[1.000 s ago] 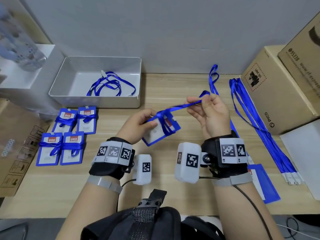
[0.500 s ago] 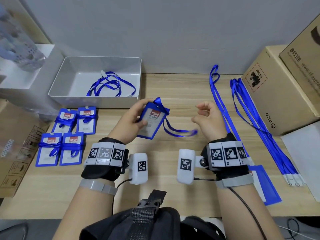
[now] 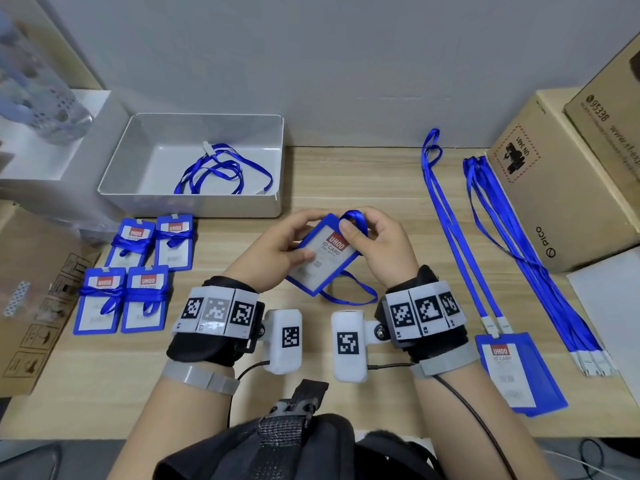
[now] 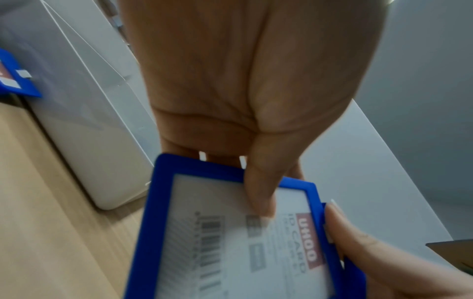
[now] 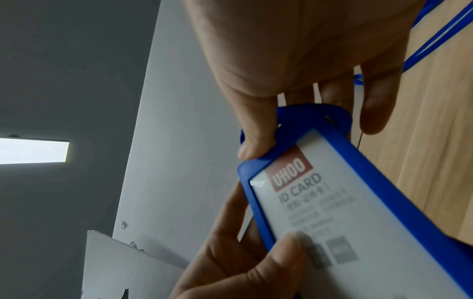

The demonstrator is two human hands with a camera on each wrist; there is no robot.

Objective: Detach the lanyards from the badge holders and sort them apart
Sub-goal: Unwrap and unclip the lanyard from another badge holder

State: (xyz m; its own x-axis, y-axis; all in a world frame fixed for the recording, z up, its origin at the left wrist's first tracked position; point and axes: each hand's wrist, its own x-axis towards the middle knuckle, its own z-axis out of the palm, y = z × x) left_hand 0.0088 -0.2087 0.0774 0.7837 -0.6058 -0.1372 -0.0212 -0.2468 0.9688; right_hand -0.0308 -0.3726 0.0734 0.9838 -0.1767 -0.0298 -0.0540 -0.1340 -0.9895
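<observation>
Unclipping the lanyard, near side of the grey tray.

Left hand pinches the blue plastic badge holder steady; right hand pinches its blue ribbon lanyard at the top, presumably to free it.

Bare desk is lying open ahead of your hands; the white tray is blocking far left, wrapped badge holders left, loose lanyards right.

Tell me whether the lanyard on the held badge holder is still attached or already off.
Still attached: the lanyard loops at the top of the badge holder, where the right hand pinches it; the left hand holds the holder.
</observation>
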